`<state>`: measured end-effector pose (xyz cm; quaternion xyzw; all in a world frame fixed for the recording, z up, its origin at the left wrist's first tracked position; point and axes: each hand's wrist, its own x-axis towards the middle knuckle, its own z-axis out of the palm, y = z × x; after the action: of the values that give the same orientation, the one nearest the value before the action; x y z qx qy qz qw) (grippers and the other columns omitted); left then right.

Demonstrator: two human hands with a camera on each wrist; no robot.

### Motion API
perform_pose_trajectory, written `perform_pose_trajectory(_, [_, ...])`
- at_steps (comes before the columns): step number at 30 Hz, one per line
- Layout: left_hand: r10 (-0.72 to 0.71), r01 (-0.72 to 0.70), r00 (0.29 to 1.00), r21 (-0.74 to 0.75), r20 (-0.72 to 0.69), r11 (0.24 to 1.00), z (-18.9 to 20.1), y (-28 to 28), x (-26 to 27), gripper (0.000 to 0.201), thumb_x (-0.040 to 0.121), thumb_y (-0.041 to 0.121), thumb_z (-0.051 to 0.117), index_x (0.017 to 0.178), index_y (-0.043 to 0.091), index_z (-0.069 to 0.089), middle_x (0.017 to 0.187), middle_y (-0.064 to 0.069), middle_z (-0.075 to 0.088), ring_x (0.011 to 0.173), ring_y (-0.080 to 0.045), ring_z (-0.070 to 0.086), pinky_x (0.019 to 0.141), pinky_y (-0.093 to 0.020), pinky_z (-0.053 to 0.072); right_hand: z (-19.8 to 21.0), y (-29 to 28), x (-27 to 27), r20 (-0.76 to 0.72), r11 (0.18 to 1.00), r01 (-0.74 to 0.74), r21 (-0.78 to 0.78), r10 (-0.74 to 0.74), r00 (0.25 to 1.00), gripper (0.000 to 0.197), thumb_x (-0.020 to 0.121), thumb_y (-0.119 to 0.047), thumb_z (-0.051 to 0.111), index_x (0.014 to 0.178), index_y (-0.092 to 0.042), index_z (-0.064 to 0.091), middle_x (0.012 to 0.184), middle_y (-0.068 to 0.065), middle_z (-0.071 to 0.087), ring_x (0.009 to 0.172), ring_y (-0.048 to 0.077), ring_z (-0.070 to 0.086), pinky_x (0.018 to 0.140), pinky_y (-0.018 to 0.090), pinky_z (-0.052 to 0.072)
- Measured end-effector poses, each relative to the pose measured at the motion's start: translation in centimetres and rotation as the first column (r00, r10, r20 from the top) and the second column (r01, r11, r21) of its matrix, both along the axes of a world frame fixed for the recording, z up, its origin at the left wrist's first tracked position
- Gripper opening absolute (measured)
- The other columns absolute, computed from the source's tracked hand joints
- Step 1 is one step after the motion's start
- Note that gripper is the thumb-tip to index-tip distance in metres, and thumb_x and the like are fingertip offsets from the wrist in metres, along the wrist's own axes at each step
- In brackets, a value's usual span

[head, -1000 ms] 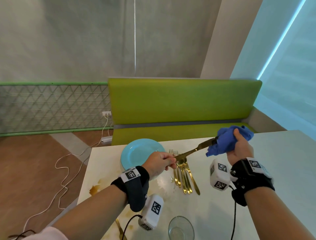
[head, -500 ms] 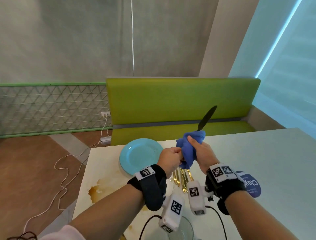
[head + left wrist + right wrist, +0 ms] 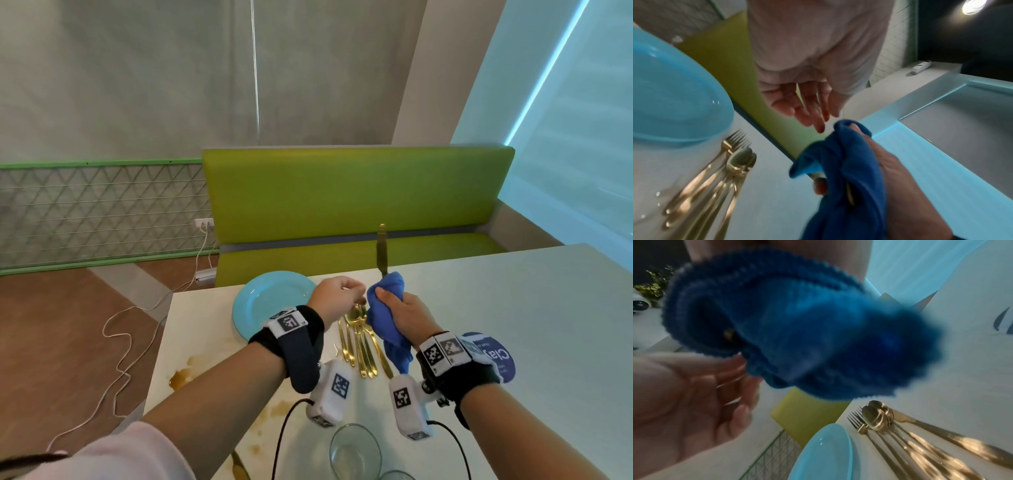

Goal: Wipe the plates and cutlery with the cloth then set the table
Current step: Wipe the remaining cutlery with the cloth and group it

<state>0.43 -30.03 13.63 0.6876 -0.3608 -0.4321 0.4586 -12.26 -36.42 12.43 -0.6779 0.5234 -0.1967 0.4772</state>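
Note:
My right hand (image 3: pixel 407 315) grips the blue cloth (image 3: pixel 387 318), wrapped around the handle of a gold knife (image 3: pixel 382 250). The blade sticks upright out of the cloth's top. Seen from the left wrist, the cloth (image 3: pixel 849 162) is bunched in the right hand (image 3: pixel 900 186). My left hand (image 3: pixel 337 298) hovers just left of the cloth; its fingers (image 3: pixel 807 104) are relaxed and hold nothing. A light blue plate (image 3: pixel 270 301) lies on the table's far left. Gold forks and spoons (image 3: pixel 359 342) lie in a bundle below my hands.
A clear glass bowl (image 3: pixel 354 452) stands at the near edge. Brown spill stains (image 3: pixel 180 378) mark the white table (image 3: pixel 513 308) on the left. A round blue coaster (image 3: pixel 493 356) lies by my right wrist. A green bench (image 3: pixel 356 205) faces me.
The cloth slid down the knife from the blade tip to the handle. My left hand let go of the handle. The blade swung from tilted right to upright.

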Motion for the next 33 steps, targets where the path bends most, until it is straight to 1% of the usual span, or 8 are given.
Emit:
perform_pose_trajectory(3, [0.032, -0.030, 0.985, 0.012, -0.169, 0.999, 0.1, -0.8, -1.2, 0.019, 0.095, 0.021, 0.053, 0.106, 0.010, 0.064, 0.073, 0.002, 0.055, 0.058, -0.008, 0.045, 0.043, -0.012, 0.039, 0.0, 0.2, 0.1, -0.006, 0.996, -0.088, 0.021, 0.088, 0.996, 0.030, 0.095, -0.030, 0.048, 0.069, -0.016, 0.054, 0.068, 0.003, 0.059, 0.064, 0.016, 0.057, 0.064, 0.026, 0.047])
perform_pose_trajectory(8, [0.038, -0.033, 0.975, 0.026, -0.218, 0.999, -1.4, -2.2, -1.6, 0.008, 0.090, 0.019, 0.061, 0.096, 0.016, 0.066, 0.071, 0.006, 0.054, 0.062, -0.006, 0.043, 0.055, -0.019, 0.033, -0.8, -0.7, -1.2, -0.161, 0.960, -0.270, 0.069, 0.278, 0.947, 0.018, 0.094, -0.023, 0.050, 0.080, -0.014, 0.056, 0.088, 0.022, 0.065, 0.086, 0.036, 0.062, 0.086, 0.044, 0.051])
perform_pose_trajectory(10, [0.060, -0.051, 0.970, 0.045, -0.236, 0.998, -2.0, -2.8, -1.8, 0.016, 0.088, 0.016, 0.063, 0.103, 0.010, 0.067, 0.069, 0.007, 0.055, 0.064, -0.005, 0.046, 0.053, -0.018, 0.033, -1.0, -0.9, -1.6, -0.215, 0.946, -0.316, 0.077, 0.325, 0.921, 0.018, 0.093, -0.021, 0.051, 0.075, -0.020, 0.053, 0.087, 0.014, 0.063, 0.085, 0.029, 0.059, 0.089, 0.041, 0.049])
perform_pose_trajectory(14, [0.058, -0.019, 0.954, 0.135, -0.293, 0.991, -3.9, -4.2, -2.3, 0.008, 0.084, 0.020, 0.068, 0.077, 0.022, 0.065, 0.063, 0.007, 0.056, 0.062, -0.010, 0.043, 0.055, -0.023, 0.031, -1.5, -1.8, -2.7, -0.317, 0.931, -0.350, 0.098, 0.363, 0.876, 0.019, 0.092, -0.024, 0.053, 0.074, -0.020, 0.050, 0.086, 0.006, 0.057, 0.083, 0.020, 0.053, 0.082, 0.031, 0.044])
perform_pose_trajectory(20, [0.135, -0.090, 0.909, 0.132, -0.394, 0.987, -4.8, -6.5, -3.7, 0.013, 0.086, 0.008, 0.063, 0.076, 0.016, 0.060, 0.067, 0.006, 0.057, 0.059, -0.005, 0.045, 0.055, -0.019, 0.033, -2.5, -3.6, -4.0, -0.348, 0.945, -0.304, 0.120, 0.327, 0.878, 0.027, 0.090, -0.030, 0.056, 0.097, -0.004, 0.060, 0.091, 0.010, 0.061, 0.085, 0.019, 0.054, 0.082, 0.029, 0.044])
perform_pose_trajectory(24, [0.339, -0.236, 0.814, 0.265, -0.471, 0.935, -6.6, -7.9, -3.1, 0.013, 0.086, 0.008, 0.062, 0.073, 0.010, 0.061, 0.071, 0.000, 0.058, 0.068, -0.014, 0.050, 0.061, -0.022, 0.039, -3.6, -4.9, -5.2, -0.430, 0.967, -0.245, 0.073, 0.252, 0.867, 0.030, 0.090, -0.035, 0.055, 0.066, -0.018, 0.049, 0.070, 0.000, 0.054, 0.077, 0.019, 0.051, 0.062, 0.021, 0.037])
perform_pose_trajectory(27, [0.388, -0.275, 0.833, 0.314, -0.394, 0.909, -8.7, -8.7, -2.0, 0.006, 0.086, 0.005, 0.063, 0.089, 0.001, 0.066, 0.084, -0.006, 0.065, 0.075, -0.017, 0.054, 0.064, -0.024, 0.043, -4.4, -6.0, -7.1, -0.477, 0.991, -0.127, 0.052, 0.136, 0.868, 0.036, 0.092, -0.037, 0.051, 0.066, -0.012, 0.046, 0.074, 0.005, 0.054, 0.079, 0.022, 0.050, 0.070, 0.026, 0.036])
perform_pose_trajectory(33, [0.165, -0.102, 0.981, 0.461, -0.098, 0.881, -12.7, -9.9, -3.4, 0.040, 0.084, 0.021, 0.068, 0.116, -0.001, 0.063, 0.121, -0.014, 0.063, 0.115, -0.029, 0.057, 0.100, -0.032, 0.045, -6.0, -7.6, -10.2, -0.454, 0.999, 0.033, 0.021, -0.020, 0.891, 0.034, 0.092, -0.033, 0.052, 0.071, -0.006, 0.051, 0.078, 0.011, 0.058, 0.079, 0.025, 0.051, 0.070, 0.028, 0.034])
